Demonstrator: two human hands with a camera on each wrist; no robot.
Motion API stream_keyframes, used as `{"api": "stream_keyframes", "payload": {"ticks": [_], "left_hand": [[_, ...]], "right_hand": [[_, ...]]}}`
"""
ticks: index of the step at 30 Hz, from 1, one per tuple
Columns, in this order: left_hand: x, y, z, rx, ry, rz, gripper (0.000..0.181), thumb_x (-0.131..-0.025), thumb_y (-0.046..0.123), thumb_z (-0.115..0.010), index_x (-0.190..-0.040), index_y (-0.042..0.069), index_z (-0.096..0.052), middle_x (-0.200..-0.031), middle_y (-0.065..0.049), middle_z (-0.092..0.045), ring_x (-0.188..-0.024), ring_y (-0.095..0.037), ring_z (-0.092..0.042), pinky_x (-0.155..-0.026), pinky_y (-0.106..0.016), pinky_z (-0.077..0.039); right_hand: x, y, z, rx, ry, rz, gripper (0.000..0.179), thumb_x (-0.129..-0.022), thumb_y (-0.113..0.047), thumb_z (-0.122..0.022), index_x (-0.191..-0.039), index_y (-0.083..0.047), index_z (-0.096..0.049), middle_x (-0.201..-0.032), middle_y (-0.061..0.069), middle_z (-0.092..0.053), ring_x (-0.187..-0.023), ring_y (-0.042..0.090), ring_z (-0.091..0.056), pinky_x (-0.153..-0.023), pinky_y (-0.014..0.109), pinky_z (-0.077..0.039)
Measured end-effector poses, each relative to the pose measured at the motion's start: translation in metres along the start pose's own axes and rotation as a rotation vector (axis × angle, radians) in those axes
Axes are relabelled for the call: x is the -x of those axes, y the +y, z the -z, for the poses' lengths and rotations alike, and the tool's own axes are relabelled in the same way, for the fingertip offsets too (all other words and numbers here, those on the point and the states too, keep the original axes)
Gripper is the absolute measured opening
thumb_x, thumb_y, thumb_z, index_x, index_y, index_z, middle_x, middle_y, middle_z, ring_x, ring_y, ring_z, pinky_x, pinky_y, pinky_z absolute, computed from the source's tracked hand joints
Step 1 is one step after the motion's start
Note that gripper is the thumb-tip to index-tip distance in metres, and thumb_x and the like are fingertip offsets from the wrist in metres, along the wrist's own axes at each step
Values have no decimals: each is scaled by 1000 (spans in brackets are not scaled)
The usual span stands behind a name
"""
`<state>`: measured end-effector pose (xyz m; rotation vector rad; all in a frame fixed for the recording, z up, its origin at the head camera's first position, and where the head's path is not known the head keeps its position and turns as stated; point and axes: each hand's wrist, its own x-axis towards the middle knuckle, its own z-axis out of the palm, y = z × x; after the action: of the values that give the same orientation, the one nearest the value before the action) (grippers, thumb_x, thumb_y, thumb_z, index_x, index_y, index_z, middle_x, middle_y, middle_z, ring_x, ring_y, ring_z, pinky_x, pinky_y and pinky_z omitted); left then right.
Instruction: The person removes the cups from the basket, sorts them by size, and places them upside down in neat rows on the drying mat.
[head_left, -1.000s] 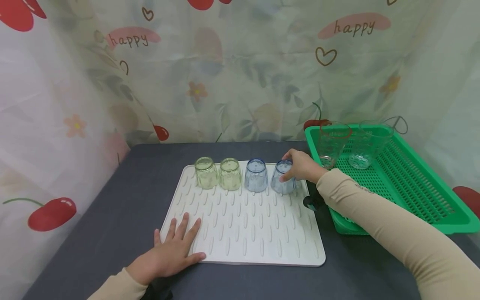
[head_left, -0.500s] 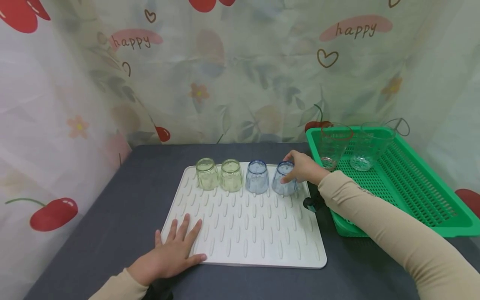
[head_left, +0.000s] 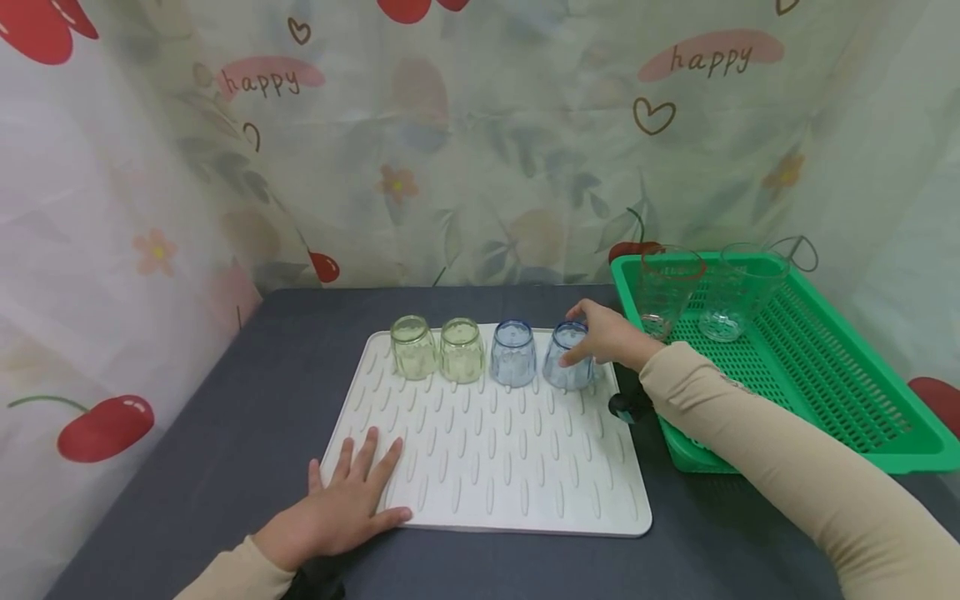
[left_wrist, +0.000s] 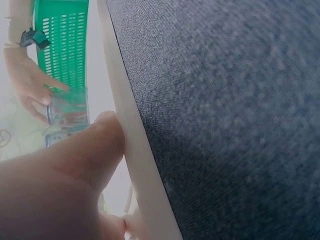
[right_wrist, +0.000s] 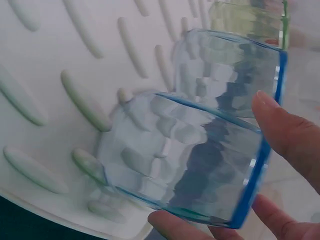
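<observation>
Four-sided ridged white drying mat [head_left: 517, 467] lies on the table. My left hand [head_left: 341, 508] rests with spread fingers on its front left corner, the thumb [left_wrist: 102, 140] along the front edge in the left wrist view. Along the back of the mat, two green glasses [head_left: 413, 354] [head_left: 461, 357] and two blue ones stand upside down in a row. My right hand [head_left: 603, 333] holds the rightmost blue glass [right_wrist: 185, 160] between thumb and fingers, near its upturned base. Close beside it stands the other blue glass [head_left: 513, 358], upside down.
A green plastic basket [head_left: 862, 367] stands right of the mat, under my right forearm. Inside are two tall clear glasses, one with a red rim [head_left: 667, 292] and one plain [head_left: 738, 292]. A printed curtain [head_left: 480, 142] hangs behind the dark table [head_left: 225, 417].
</observation>
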<state>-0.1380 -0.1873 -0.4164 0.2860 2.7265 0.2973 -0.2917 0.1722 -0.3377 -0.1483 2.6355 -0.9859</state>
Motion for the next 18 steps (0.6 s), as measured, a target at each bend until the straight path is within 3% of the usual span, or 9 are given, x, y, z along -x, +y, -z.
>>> {"api": "stream_keyframes", "payload": {"ticks": [9, 18], "left_hand": [[0, 0, 1, -5, -9, 11, 96, -83, 70, -53, -156, 20, -16, -162, -20, 2, -145, -50, 2, -99, -79, 3], [-2, -1, 0, -7, -16, 13, 97, -82, 72, -53, -156, 21, -17, -162, -19, 2, -145, -50, 1, -99, -80, 3]], "right_hand": [[25, -15, 38, -144, 23, 110, 71, -86, -17, -74, -145, -8, -35, -150, 23, -33, -135, 39, -39, -100, 49, -45], [58, -5, 95, -259, 207, 249, 78, -88, -35, -71, -150, -12, -28, -151, 15, -34, -141, 31, -34, -106, 50, -39]]}}
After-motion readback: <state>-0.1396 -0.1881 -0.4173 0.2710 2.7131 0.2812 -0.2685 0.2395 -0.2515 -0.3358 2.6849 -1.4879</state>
